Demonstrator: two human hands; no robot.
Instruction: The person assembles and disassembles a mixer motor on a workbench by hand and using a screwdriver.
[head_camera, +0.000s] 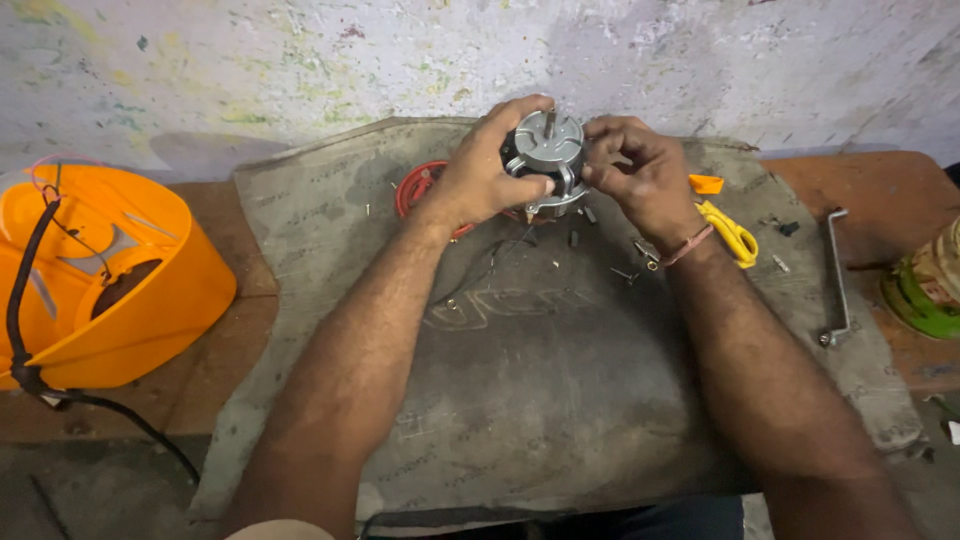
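Grey metal of the small motor sits between my two hands, raised just off the worn mat with its short shaft pointing up and away from me. My left hand wraps the near left side of the housing, thumb across the front bracket and fingers curled over the top edge, so the body cannot turn. My right hand closes on the opposite side, fingertips pinching at the rim; whether it grips a small part there or only the casing I cannot tell. Holding it from both flanks leaves the end plate and shaft open to view. Just beyond my left hand lies a red coil of wire, partly hidden by the wrist. Below and between both hands, loose screws lie scattered on the mat, within short reach. Beside my right wrist rest yellow-handled scissors, and further right a bent metal wrench and a green tin. Far off my left forearm stands an orange plastic housing with a black cable.
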